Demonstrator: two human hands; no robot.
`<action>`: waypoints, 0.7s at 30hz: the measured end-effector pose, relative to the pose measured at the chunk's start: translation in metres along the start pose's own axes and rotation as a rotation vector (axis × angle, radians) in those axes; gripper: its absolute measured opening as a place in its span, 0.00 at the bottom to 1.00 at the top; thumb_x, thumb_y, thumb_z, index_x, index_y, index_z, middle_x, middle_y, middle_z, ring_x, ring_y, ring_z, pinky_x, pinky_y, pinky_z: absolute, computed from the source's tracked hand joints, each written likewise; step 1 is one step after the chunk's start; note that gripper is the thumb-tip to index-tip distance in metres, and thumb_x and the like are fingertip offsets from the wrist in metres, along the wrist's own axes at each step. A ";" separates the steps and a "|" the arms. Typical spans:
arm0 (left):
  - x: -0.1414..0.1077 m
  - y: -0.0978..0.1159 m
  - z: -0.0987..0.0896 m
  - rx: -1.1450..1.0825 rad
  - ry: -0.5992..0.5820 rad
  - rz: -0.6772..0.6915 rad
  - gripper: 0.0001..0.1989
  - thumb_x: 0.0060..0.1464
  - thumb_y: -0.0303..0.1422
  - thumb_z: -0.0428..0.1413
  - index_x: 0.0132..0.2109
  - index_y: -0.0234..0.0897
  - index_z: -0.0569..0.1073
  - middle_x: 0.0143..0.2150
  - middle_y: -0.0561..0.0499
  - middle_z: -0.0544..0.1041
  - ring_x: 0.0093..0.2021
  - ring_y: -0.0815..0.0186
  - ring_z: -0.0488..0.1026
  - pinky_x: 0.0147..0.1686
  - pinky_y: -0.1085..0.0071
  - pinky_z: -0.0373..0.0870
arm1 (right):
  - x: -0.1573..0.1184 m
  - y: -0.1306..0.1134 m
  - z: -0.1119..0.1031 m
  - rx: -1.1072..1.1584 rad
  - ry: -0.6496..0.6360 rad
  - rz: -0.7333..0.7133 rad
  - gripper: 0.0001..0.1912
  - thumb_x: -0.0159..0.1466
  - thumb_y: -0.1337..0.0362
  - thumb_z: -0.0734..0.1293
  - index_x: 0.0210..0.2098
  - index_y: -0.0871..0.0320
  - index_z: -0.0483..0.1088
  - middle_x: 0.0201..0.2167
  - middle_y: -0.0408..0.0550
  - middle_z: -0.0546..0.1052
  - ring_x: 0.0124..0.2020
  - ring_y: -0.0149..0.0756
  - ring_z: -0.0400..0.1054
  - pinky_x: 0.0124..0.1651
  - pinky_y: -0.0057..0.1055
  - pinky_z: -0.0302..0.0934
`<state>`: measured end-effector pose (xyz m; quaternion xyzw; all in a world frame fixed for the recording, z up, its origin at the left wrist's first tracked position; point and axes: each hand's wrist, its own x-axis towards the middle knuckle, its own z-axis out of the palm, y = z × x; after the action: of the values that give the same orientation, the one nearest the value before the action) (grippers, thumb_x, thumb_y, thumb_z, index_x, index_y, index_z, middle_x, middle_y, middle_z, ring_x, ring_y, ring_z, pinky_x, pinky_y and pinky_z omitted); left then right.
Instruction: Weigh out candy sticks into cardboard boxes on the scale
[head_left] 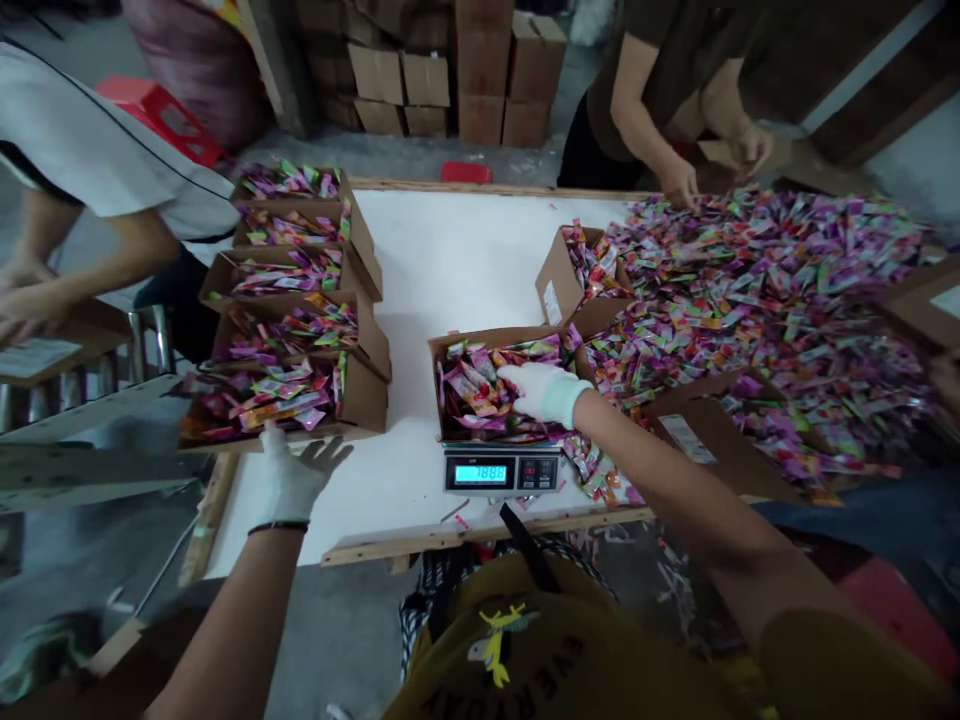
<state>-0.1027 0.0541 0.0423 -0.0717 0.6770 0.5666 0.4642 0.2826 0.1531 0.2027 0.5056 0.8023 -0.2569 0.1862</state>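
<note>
Right hand (546, 392) of mine, gloved, fingers flat on sachets in the carton (450, 392) atop the scale (501, 472), gripping nothing, left hand (294, 478) spread open, empty, beside five filled boxes (360, 400), loose sachet heap (765, 290) right.

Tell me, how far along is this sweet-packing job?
Done: five open brown cardboard boxes of colourful sachets stand stacked at the table's left.

In hand: the white-gloved right hand rests on sachets in the open cardboard box sitting on the grey digital scale; the gloved left hand touches the nearest filled box.

Left: a big loose heap of colourful sachets covers the white table.
</note>
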 end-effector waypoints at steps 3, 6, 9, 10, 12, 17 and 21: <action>-0.014 -0.026 -0.037 -0.049 -0.050 0.004 0.20 0.66 0.57 0.50 0.46 0.46 0.65 0.47 0.49 0.74 0.47 0.53 0.81 0.55 0.41 0.76 | -0.004 0.019 0.001 0.112 0.149 -0.031 0.28 0.68 0.72 0.63 0.66 0.57 0.76 0.63 0.53 0.79 0.66 0.44 0.73 0.71 0.36 0.63; -0.034 -0.062 -0.071 0.001 -0.063 -0.107 0.15 0.68 0.49 0.51 0.42 0.42 0.69 0.42 0.49 0.76 0.43 0.55 0.80 0.51 0.47 0.79 | -0.028 0.047 -0.009 0.274 0.274 -0.093 0.26 0.66 0.71 0.65 0.62 0.59 0.79 0.60 0.50 0.81 0.62 0.43 0.76 0.71 0.37 0.65; -0.055 -0.102 -0.090 0.031 -0.021 -0.221 0.13 0.69 0.43 0.50 0.42 0.40 0.70 0.41 0.48 0.76 0.41 0.56 0.80 0.43 0.55 0.79 | -0.057 0.073 -0.019 0.353 0.385 -0.227 0.23 0.67 0.68 0.65 0.59 0.58 0.80 0.57 0.48 0.83 0.59 0.42 0.78 0.68 0.38 0.68; -0.062 -0.115 -0.092 0.036 -0.001 -0.250 0.12 0.70 0.42 0.50 0.42 0.40 0.70 0.41 0.48 0.77 0.40 0.56 0.80 0.41 0.57 0.78 | -0.064 0.078 -0.021 0.330 0.391 -0.278 0.22 0.68 0.68 0.65 0.58 0.57 0.81 0.55 0.48 0.84 0.57 0.42 0.78 0.66 0.38 0.69; -0.073 -0.137 -0.092 0.059 0.026 -0.293 0.11 0.70 0.41 0.50 0.43 0.40 0.69 0.41 0.48 0.77 0.38 0.58 0.80 0.39 0.60 0.77 | -0.069 0.081 -0.019 0.204 0.345 -0.352 0.22 0.67 0.69 0.64 0.55 0.54 0.83 0.51 0.49 0.83 0.52 0.41 0.79 0.62 0.36 0.71; -0.092 -0.167 -0.074 0.094 -0.045 -0.291 0.08 0.69 0.38 0.51 0.48 0.40 0.71 0.46 0.45 0.77 0.41 0.58 0.80 0.44 0.60 0.77 | -0.041 0.063 0.004 -0.081 0.123 -0.440 0.21 0.66 0.71 0.68 0.56 0.54 0.83 0.50 0.55 0.80 0.43 0.40 0.77 0.48 0.35 0.71; -0.098 -0.168 -0.060 0.109 -0.101 -0.207 0.08 0.67 0.36 0.52 0.48 0.40 0.72 0.50 0.44 0.78 0.45 0.58 0.81 0.48 0.59 0.75 | -0.034 0.071 0.003 0.098 0.333 -0.554 0.12 0.68 0.71 0.68 0.43 0.61 0.85 0.39 0.52 0.82 0.42 0.39 0.77 0.50 0.34 0.70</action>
<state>0.0235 -0.0962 -0.0104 -0.0872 0.6715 0.4808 0.5571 0.3610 0.1525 0.2038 0.3114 0.9156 -0.2496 -0.0492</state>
